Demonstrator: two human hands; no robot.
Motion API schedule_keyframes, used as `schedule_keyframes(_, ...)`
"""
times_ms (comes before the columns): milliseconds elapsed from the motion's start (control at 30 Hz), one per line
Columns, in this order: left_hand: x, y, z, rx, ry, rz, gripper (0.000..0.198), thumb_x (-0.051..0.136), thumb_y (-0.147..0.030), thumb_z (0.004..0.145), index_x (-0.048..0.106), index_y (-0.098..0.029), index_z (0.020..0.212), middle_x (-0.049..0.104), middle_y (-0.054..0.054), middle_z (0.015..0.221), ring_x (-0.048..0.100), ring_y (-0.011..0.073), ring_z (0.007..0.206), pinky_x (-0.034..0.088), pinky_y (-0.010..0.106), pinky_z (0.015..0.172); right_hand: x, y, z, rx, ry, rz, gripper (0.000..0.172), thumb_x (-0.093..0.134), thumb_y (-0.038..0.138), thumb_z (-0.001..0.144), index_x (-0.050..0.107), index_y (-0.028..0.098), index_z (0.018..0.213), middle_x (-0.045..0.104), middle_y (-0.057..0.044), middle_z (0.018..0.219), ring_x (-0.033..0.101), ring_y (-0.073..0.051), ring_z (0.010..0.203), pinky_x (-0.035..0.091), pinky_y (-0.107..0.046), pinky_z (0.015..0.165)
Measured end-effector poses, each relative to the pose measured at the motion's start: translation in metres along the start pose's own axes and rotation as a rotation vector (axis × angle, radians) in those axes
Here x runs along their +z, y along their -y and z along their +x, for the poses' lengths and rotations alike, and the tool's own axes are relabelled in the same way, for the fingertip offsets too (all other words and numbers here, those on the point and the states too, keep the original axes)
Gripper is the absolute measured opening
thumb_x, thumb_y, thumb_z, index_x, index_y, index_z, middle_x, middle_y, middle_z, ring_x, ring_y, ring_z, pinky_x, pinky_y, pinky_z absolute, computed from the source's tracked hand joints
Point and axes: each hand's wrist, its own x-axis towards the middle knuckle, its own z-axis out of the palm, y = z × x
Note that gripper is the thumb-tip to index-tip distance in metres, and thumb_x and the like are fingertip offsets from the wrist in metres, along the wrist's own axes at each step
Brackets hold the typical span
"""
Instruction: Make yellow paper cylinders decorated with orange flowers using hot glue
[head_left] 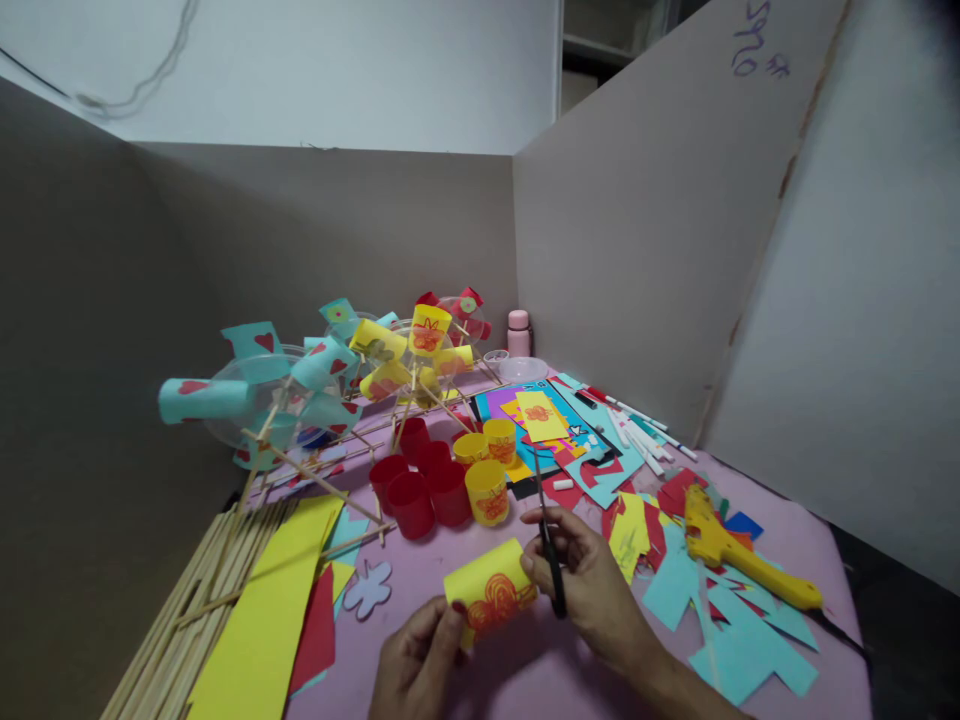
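A yellow paper piece [480, 575] with a red flower drawing is curled between my two hands near the front of the table. My left hand [424, 655] pinches its lower left end between thumb and fingers. At its right end, the fingertips of my right hand [581, 580] touch the paper. Black scissors [551, 560] are also in my right hand, blades pointing away from me. Just beyond the paper stand several red paper cylinders [411, 503] and yellow paper cylinders [487, 492], some with red drawings.
Paper-and-stick wheels [259, 400] stand at the back left. Wooden sticks [172, 610] and yellow sheets [262, 610] lie at the left. On the right are a yellow glue gun [739, 560], paper scraps [750, 640] and markers [637, 435]. A pink bottle [518, 335] stands behind.
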Motion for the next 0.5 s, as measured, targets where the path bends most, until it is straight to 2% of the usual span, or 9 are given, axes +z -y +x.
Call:
schedule_keyframes(33, 0.0, -0.002, -0.001, 0.021, -0.037, 0.01, 0.045, 0.058, -0.062, 0.073, 0.062, -0.02, 0.057, 0.056, -0.001, 0.055, 0.048, 0.0158, 0.057, 0.038, 0.022, 0.054, -0.001, 0.0, 0.001, 0.013, 0.002, 0.01, 0.041, 0.083, 0.023, 0.053, 0.06, 0.016, 0.087, 0.058, 0.006, 0.058, 0.05, -0.009, 0.053, 0.04, -0.019, 0.05)
schedule_keyframes(100, -0.002, -0.006, -0.001, 0.044, -0.047, 0.011, 0.046, 0.052, -0.063, 0.077, 0.069, -0.021, 0.068, 0.063, 0.002, 0.063, 0.053, 0.0184, 0.062, 0.043, 0.024, 0.059, -0.004, 0.0, 0.004, 0.049, -0.001, 0.042, 0.042, 0.082, 0.024, 0.054, 0.058, 0.017, 0.088, 0.058, 0.007, 0.056, 0.049, -0.008, 0.048, 0.038, -0.018, 0.046)
schedule_keyframes(200, -0.004, -0.007, -0.001, 0.096, 0.055, 0.048, 0.041, 0.055, -0.056, 0.078, 0.073, -0.021, 0.09, 0.072, 0.006, 0.083, 0.061, 0.0223, 0.074, 0.047, 0.026, 0.067, -0.007, -0.002, 0.006, 0.102, -0.01, 0.082, 0.044, 0.079, 0.025, 0.056, 0.054, 0.017, 0.092, 0.057, 0.009, 0.053, 0.047, -0.006, 0.042, 0.033, -0.016, 0.041)
schedule_keyframes(333, -0.002, -0.002, -0.002, 0.182, 0.106, 0.199, 0.024, 0.065, -0.041, 0.076, 0.075, -0.022, 0.085, 0.072, 0.006, 0.081, 0.063, 0.0225, 0.074, 0.047, 0.026, 0.069, -0.009, -0.005, 0.007, 0.149, -0.022, 0.066, 0.044, 0.077, 0.027, 0.059, 0.053, 0.017, 0.095, 0.053, 0.011, 0.051, 0.045, -0.004, 0.039, 0.029, -0.014, 0.039)
schedule_keyframes(433, 0.0, 0.004, -0.002, 0.057, 0.096, 0.072, 0.026, 0.065, -0.043, 0.075, 0.075, -0.021, 0.086, 0.072, 0.005, 0.076, 0.062, 0.0213, 0.073, 0.046, 0.024, 0.065, -0.009, -0.005, 0.008, 0.124, -0.012, 0.05, 0.042, 0.076, 0.028, 0.062, 0.053, 0.017, 0.095, 0.054, 0.01, 0.053, 0.048, -0.005, 0.041, 0.03, -0.014, 0.04)
schedule_keyframes(500, -0.001, 0.007, 0.002, -0.053, 0.047, -0.056, 0.03, 0.069, -0.046, 0.071, 0.075, -0.02, 0.085, 0.071, 0.003, 0.07, 0.058, 0.0167, 0.064, 0.043, 0.021, 0.057, -0.008, -0.005, 0.008, 0.1, 0.033, 0.035, 0.042, 0.078, 0.028, 0.062, 0.053, 0.017, 0.094, 0.057, 0.009, 0.055, 0.05, -0.006, 0.043, 0.032, -0.015, 0.041)
